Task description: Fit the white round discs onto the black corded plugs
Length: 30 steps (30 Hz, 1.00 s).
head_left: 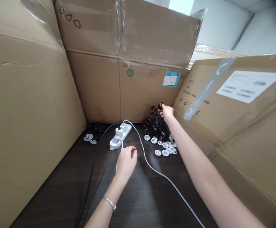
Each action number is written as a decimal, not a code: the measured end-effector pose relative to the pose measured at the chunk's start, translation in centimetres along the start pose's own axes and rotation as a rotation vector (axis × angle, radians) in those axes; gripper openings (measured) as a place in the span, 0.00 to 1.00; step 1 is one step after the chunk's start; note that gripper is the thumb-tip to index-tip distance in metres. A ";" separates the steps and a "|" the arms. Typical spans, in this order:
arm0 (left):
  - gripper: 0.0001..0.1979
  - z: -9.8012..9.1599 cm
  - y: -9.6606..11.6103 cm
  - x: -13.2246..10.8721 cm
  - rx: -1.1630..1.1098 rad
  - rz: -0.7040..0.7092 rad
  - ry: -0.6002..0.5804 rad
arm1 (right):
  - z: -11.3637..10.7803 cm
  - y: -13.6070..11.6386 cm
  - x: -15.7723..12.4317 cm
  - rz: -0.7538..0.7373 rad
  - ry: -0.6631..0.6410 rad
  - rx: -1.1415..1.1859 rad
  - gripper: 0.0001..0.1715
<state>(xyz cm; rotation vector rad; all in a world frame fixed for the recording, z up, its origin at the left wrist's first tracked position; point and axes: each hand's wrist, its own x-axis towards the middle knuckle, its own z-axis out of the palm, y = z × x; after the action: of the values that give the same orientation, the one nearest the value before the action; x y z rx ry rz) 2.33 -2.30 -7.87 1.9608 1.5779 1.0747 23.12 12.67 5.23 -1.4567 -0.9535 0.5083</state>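
My right hand (166, 112) is raised at the back of the table, pinching a small black part with a yellow ring (161, 105) between its fingers. Just below that hand lies a heap of black plastic parts (155, 128), and several flat white round discs (165, 147) are scattered in front of it. My left hand (127, 161) rests curled on the dark table, nearest a white power strip (120, 136) with a white plug adapter (119, 133) in it. A white cable (152, 166) runs past this hand and partly beneath it.
Tall cardboard box walls (33, 110) stand on the left, back and right of the dark tabletop (142, 202). A small group of black parts and white discs (89, 136) lies in the back left corner. A thin dark cable (88, 186) runs along the table.
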 end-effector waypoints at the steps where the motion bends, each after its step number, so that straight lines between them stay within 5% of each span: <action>1: 0.09 0.0 0.1 0.0 -0.025 -0.003 0.001 | -0.4 -0.3 -0.8 -0.014 0.009 0.030 0.15; 5: 0.16 -0.1 1.0 0.4 -0.275 0.000 -0.003 | -1.3 0.3 -7.5 -0.167 0.042 0.103 0.16; 7: 0.22 0.0 1.7 0.7 -0.475 0.039 -0.030 | -1.5 1.7 -11.9 -0.400 0.031 0.105 0.14; 10: 0.25 0.2 2.5 1.0 -0.692 0.103 -0.075 | -1.4 4.2 -17.0 -0.655 -0.161 -0.078 0.12; 13: 0.23 0.0 2.3 0.8 -0.758 0.088 -0.078 | -1.1 6.3 -19.4 -0.645 -0.246 -0.175 0.14; 20: 0.20 -0.7 1.3 0.5 -0.901 -0.084 -0.164 | -2.4 6.9 -20.0 -0.654 -0.490 -0.344 0.18; 27: 0.17 -1.3 1.4 0.9 -1.369 -0.263 -0.333 | -5.5 7.8 -15.8 -0.306 -0.255 -0.675 0.16; 30: 0.15 -1.6 1.4 1.0 -1.421 -0.311 -0.372 | -5.9 8.8 -14.8 -0.186 -0.289 -0.900 0.12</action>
<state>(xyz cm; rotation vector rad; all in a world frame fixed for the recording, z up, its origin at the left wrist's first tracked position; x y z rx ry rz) 2.03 -2.01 -5.55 0.8056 0.5021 1.0906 21.66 -1.75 -5.82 -2.0846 -1.6600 0.1350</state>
